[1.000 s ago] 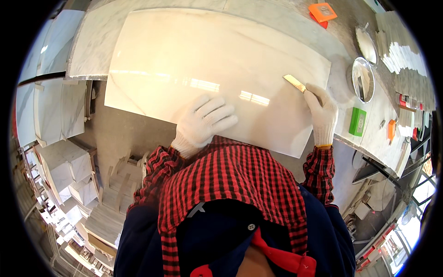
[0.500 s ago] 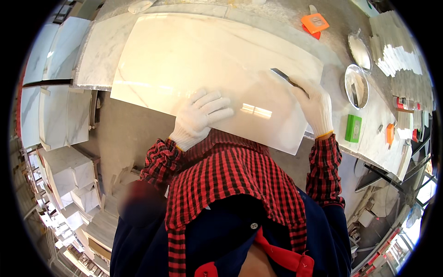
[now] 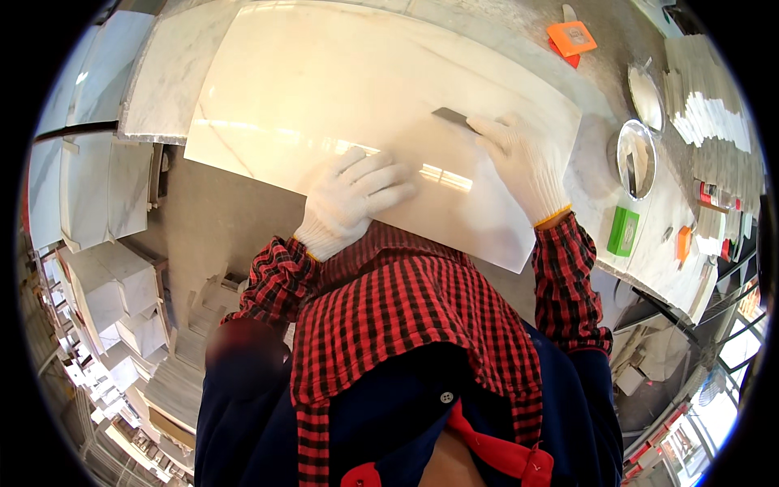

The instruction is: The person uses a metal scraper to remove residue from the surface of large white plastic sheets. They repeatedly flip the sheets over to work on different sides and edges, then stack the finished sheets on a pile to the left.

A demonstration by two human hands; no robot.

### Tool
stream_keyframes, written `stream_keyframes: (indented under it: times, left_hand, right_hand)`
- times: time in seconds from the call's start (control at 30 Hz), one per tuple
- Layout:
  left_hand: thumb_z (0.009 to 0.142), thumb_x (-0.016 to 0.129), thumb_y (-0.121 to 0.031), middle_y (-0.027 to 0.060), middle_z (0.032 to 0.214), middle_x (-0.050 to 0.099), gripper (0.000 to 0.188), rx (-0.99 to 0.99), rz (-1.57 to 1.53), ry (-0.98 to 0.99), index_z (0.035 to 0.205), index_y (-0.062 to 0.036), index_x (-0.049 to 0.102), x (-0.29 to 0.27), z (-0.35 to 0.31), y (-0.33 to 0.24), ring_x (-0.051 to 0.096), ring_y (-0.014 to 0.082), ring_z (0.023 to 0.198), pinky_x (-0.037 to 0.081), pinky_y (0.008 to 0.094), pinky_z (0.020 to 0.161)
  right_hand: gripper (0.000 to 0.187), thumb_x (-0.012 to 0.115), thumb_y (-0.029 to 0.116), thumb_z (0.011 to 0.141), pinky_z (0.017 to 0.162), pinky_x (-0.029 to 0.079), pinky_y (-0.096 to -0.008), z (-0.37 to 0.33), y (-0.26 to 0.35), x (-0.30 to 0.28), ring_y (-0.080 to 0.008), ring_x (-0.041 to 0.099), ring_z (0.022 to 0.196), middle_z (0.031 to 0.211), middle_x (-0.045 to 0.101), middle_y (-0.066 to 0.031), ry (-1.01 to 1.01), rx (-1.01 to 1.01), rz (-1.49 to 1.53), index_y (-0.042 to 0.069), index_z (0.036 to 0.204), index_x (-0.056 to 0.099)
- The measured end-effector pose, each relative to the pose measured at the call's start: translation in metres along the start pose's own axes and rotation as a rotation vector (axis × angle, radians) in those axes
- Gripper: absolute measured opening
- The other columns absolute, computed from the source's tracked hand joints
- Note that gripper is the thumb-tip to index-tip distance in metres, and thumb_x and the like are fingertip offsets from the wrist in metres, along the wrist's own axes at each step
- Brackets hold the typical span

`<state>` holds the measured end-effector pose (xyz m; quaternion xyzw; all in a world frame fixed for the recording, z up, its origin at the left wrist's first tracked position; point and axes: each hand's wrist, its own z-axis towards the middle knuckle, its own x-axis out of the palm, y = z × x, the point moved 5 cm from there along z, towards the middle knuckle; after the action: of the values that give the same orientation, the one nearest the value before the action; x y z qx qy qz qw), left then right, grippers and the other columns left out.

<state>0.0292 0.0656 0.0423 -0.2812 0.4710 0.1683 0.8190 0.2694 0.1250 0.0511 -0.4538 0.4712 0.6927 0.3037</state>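
Note:
A polished cream-white stone slab with faint veins lies across the table before me, its near edge by my apron. My left hand, in a white knit glove, rests palm down near that edge with its fingers stretched out. My right hand, gloved the same way, is over the slab's right part and grips a thin dark scraper blade. The blade points left from the fingers, its flat side showing. Whether its edge touches the stone I cannot tell.
Right of the slab stand a round pan with a dark tool in it and another pan. A green block and orange blocks lie around. Stacked strips line the far right; pale slabs stand at left.
My right hand has moved left across the slab with the scraper, and the blade now shows more of its flat side. My left hand stays spread near the edge. The view has shifted slightly.

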Motion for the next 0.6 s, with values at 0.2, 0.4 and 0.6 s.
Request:
stream_keyframes:
  times: [0.2,0.4,0.6]
  left_hand:
    - [0.068,0.062,-0.007,0.0067,0.111,0.066,0.04,0.031,0.002,0.024,0.107,-0.0105,0.07,0.0,0.001,0.002,0.064,0.0268,0.11,0.052,0.0407,0.087]
    - [0.068,0.063,-0.006,0.007,0.114,0.066,0.043,0.018,-0.026,0.037,0.11,-0.0099,0.07,0.003,0.0,0.004,0.063,0.0277,0.115,0.052,0.0429,0.092]
    - [0.068,0.063,-0.005,0.007,0.116,0.067,0.043,0.013,-0.007,0.018,0.111,-0.0113,0.07,0.004,-0.003,0.003,0.063,0.0286,0.115,0.052,0.0434,0.094]
  right_hand:
    - [0.027,0.063,0.015,0.095,0.08,0.053,-0.0381,-0.011,-0.002,-0.007,-0.031,0.068,0.092,0.106,0.069,-0.0133,0.044,0.129,0.184,0.011,0.119,0.074]
    - [0.027,0.064,0.017,0.095,0.08,0.054,-0.0368,-0.022,0.002,-0.009,-0.0305,0.069,0.094,0.108,0.07,-0.0131,0.04,0.167,0.134,0.011,0.12,0.074]
    - [0.025,0.063,0.024,0.098,0.071,0.055,-0.038,-0.013,0.002,0.0,-0.0287,0.07,0.087,0.108,0.07,-0.0091,-0.019,0.119,0.127,0.019,0.12,0.074]
